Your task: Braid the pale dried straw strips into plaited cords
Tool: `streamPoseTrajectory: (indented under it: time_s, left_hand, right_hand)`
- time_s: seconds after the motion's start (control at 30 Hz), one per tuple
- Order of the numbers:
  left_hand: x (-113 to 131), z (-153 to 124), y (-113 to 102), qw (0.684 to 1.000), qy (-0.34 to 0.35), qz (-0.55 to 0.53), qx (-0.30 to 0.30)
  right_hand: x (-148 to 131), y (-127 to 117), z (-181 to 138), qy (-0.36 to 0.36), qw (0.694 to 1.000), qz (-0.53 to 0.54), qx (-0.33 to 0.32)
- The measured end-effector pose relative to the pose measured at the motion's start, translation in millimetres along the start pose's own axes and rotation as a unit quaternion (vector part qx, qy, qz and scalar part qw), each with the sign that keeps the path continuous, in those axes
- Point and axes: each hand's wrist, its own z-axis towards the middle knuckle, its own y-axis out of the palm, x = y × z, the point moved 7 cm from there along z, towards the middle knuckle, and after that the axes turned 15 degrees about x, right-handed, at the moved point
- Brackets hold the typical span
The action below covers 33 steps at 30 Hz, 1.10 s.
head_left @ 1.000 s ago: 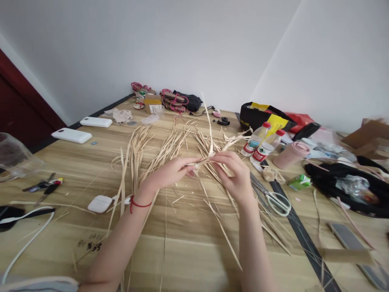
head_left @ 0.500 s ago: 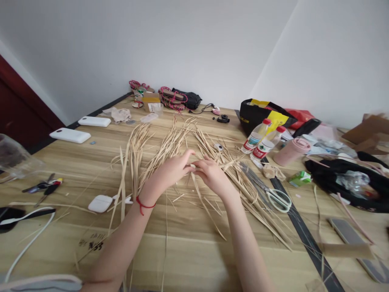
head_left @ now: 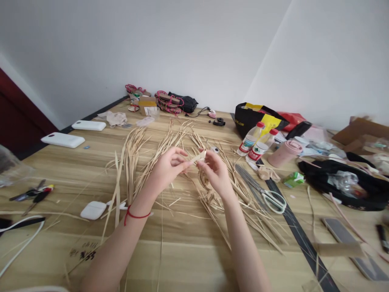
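My left hand and my right hand are raised over the middle of the table. Between their fingertips a pale straw strip is pinched, slanting up to the right. Below my right hand hangs a curled, plaited-looking length of straw, partly hidden by the fingers. Long strips trail from it towards the table. Beyond and beside the hands lie loose bundles of straw, one on the left, one in the middle and one on the right.
Scissors lie right of the straw, near two water bottles and a pink cup. A black and yellow bag stands behind them. Left are a white earphone case, keys and two white devices.
My hands have turned and moved slightly apart, bringing the pinched strip and the curled straw length into view. The camera view has shifted a little.
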Motion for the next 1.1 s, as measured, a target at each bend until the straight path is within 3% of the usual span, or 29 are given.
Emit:
streamPoseTrajectory:
  time_s: [0.27, 0.5, 0.83, 1.1]
  left_hand:
    - [-4, 3, 7, 0.999, 0.033, -0.026, 0.024]
    - [-3, 0, 13, 1.0, 0.017, -0.017, -0.002]
    - [-3, 1, 16, 0.999, 0.02, -0.047, 0.015]
    - [-7, 0, 16, 0.998, -0.034, -0.048, 0.014]
  right_hand:
    - [-3, -8, 4, -0.001, 0.999, 0.048, 0.015]
    - [-5, -17, 7, -0.029, 0.996, -0.034, 0.073]
    - [0, -17, 8, -0.012, 0.999, -0.015, 0.026]
    - [9, -18, 9, 0.006, 0.998, 0.02, 0.063]
